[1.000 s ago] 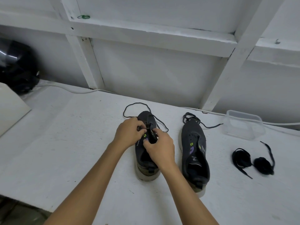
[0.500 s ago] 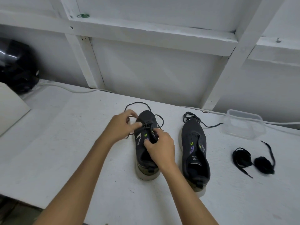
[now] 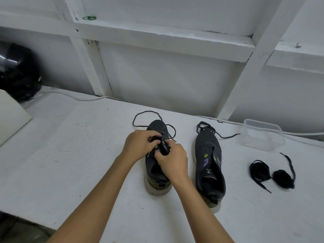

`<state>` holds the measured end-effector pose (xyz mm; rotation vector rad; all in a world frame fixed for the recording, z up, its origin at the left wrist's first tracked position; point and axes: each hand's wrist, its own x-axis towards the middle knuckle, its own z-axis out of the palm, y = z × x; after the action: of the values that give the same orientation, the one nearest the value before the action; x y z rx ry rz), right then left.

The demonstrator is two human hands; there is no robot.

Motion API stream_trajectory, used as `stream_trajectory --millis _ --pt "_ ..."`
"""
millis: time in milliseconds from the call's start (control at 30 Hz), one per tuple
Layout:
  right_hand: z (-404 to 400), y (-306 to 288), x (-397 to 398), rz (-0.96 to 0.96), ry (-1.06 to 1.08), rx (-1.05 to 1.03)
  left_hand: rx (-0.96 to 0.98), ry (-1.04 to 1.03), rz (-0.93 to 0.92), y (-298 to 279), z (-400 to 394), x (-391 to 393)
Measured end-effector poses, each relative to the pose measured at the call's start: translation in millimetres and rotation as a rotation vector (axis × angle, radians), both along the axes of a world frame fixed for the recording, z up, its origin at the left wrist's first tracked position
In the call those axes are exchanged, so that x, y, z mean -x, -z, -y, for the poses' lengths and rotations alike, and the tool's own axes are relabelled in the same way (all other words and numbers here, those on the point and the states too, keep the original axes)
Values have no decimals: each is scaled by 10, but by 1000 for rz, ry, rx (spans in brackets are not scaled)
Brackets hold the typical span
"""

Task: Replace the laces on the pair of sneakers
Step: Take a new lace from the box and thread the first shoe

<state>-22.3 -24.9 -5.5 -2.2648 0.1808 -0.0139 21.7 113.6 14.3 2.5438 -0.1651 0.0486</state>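
Two dark grey sneakers stand side by side on the white table, toes away from me. Over the left sneaker (image 3: 156,174) both hands work at the eyelets. My left hand (image 3: 140,146) pinches its thin dark lace (image 3: 147,118), which loops out past the toe. My right hand (image 3: 172,162) grips the tongue and lace at the shoe's throat. The right sneaker (image 3: 208,165) stands untouched, its lace (image 3: 215,132) pulled loose and trailing off the toe. Two bundled black laces (image 3: 270,174) lie to the right.
A clear plastic container (image 3: 263,135) sits at the back right, near a white cable (image 3: 301,133) along the wall. A black helmet (image 3: 17,72) and a white board (image 3: 10,118) are at the far left. White wooden beams rise behind the table.
My left hand swung out to the left with the lace, then came back onto the shoe's eyelets. My right hand stayed on the tongue.
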Motion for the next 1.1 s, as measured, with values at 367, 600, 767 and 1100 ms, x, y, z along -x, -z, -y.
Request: stream_trajectory --millis 367,600,767,1100 --pt "-12 -8 -4 -66 66 33 943 -161 -485 -438 -70 -48" --pt "-18 -56 -12 -103 63 67 1370 -156 -649 -612 -155 -111" --pt "113 -264 -146 -223 -43 14 1382 -86 -689 -706 -34 -206" --pt "279 -678 -692 -161 -177 -342 983 -361 -396 -574 -68 -430"
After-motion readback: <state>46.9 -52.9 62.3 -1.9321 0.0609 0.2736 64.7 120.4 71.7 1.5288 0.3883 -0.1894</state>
